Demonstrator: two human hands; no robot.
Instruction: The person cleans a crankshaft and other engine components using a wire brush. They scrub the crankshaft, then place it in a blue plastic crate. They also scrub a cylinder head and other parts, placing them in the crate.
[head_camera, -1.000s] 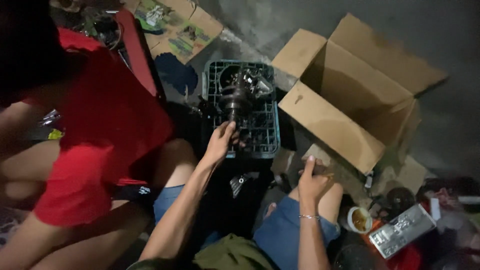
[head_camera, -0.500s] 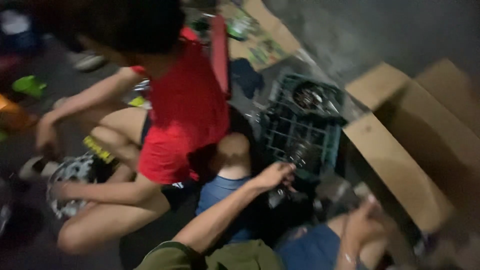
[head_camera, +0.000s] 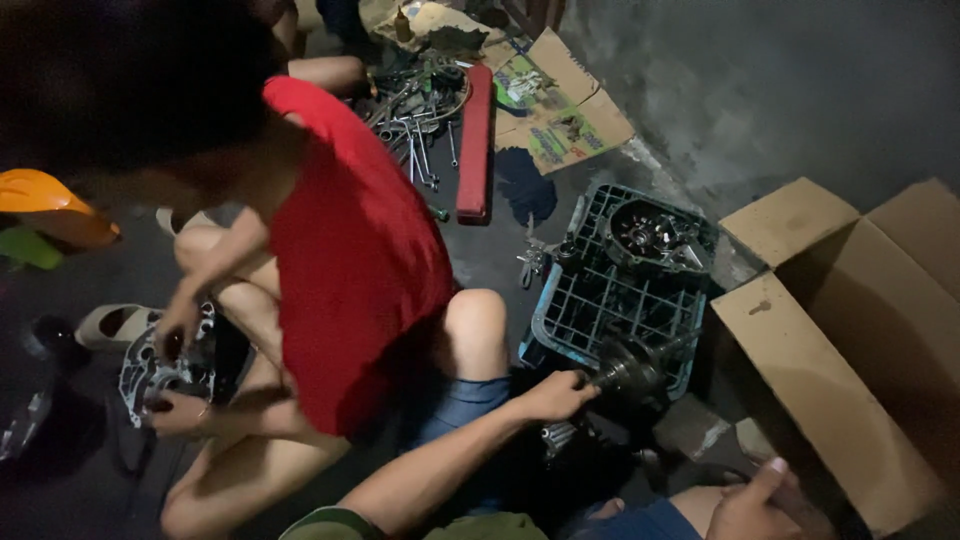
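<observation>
My left hand (head_camera: 555, 395) is closed around the end of a dark metal shaft assembly (head_camera: 630, 368). The assembly lies at the near edge of a blue-green plastic crate (head_camera: 590, 300). A round grey engine casing (head_camera: 655, 235) sits in the crate's far corner. My right hand (head_camera: 752, 500) rests on my knee at the bottom edge, thumb raised; its fingers are cut off by the frame. Another person in a red shirt (head_camera: 350, 270) crouches on the left, both hands on a grey metal engine cover (head_camera: 160, 370).
An open cardboard box (head_camera: 830, 330) stands to the right of the crate. Behind lie a long red tray (head_camera: 475, 140), several loose wrenches (head_camera: 415, 140) and flattened cardboard (head_camera: 560, 110). An orange shell (head_camera: 40, 200) and a sandal (head_camera: 110, 325) sit at far left.
My left hand has come from the middle of the crate to its near edge, now gripping the shaft assembly. My view swung left, bringing the person in red into view.
</observation>
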